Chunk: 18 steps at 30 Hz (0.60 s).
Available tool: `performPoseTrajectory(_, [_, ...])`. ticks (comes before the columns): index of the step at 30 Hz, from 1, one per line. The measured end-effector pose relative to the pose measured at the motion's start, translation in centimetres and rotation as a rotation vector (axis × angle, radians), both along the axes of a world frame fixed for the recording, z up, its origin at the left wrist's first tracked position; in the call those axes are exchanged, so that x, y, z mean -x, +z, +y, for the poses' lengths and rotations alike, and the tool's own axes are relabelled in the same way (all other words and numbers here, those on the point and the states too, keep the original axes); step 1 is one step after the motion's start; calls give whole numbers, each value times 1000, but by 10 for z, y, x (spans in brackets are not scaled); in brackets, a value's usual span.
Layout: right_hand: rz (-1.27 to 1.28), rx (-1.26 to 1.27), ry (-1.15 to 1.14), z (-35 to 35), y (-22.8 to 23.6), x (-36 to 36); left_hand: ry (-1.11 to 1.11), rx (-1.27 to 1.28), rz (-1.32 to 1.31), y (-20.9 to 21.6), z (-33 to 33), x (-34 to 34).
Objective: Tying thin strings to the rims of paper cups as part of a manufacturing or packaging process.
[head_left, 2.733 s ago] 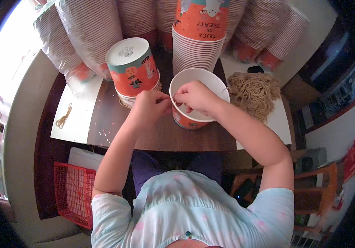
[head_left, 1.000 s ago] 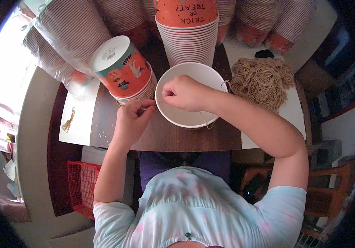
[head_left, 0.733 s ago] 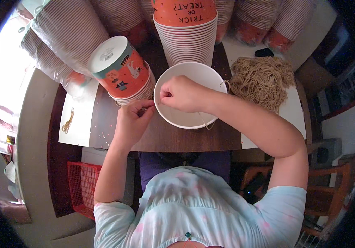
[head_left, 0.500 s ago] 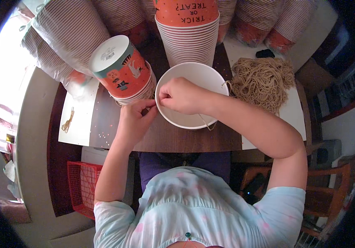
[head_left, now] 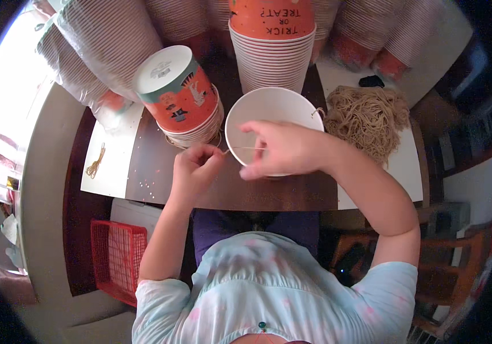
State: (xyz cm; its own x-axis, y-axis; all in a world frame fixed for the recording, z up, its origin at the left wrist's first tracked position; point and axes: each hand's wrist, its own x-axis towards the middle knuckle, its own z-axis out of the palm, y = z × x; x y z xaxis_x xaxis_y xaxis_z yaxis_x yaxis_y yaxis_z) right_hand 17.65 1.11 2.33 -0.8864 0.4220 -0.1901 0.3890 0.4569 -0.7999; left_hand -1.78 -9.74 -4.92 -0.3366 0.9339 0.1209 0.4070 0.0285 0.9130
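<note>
A white-lined paper bucket (head_left: 260, 109) stands mouth up at the front of the table, with a loop of cord at its right rim. My left hand (head_left: 194, 172) is closed beside the bucket's left wall, thumb and forefinger pinching a thin tan cord (head_left: 246, 148). That cord runs across the left rim toward my right hand (head_left: 297, 148). Over the bucket's mouth, my right hand has its thumb and forefinger spread wide; its other fingers are partly hidden and slightly blurred. Just beyond my left hand sits a short stack of upside-down orange buckets (head_left: 180, 109), cord hanging around its lower rims.
A taller bucket stack (head_left: 271, 63) rises behind the bucket. Tan cord lies heaped (head_left: 366, 123) at right, near a small black item (head_left: 371, 81). A small cord bundle (head_left: 95, 161) lies at left. Plastic-wrapped stacks (head_left: 105, 43) line the back. A red basket (head_left: 117, 258) stands below, left.
My right hand has come up out of the bucket and moved right, its fingers spreading. The cord now stretches across the left rim. My left hand keeps its pinch.
</note>
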Motion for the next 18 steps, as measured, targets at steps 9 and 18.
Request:
performPoseTrajectory(9, [16, -730, -128, -46, -1, -13, -250, -118, -600, 2, -45, 4])
performPoseTrajectory(18, [392, -1108, -262, -90, -52, -5, -209, -178, -907, -2, -49, -24])
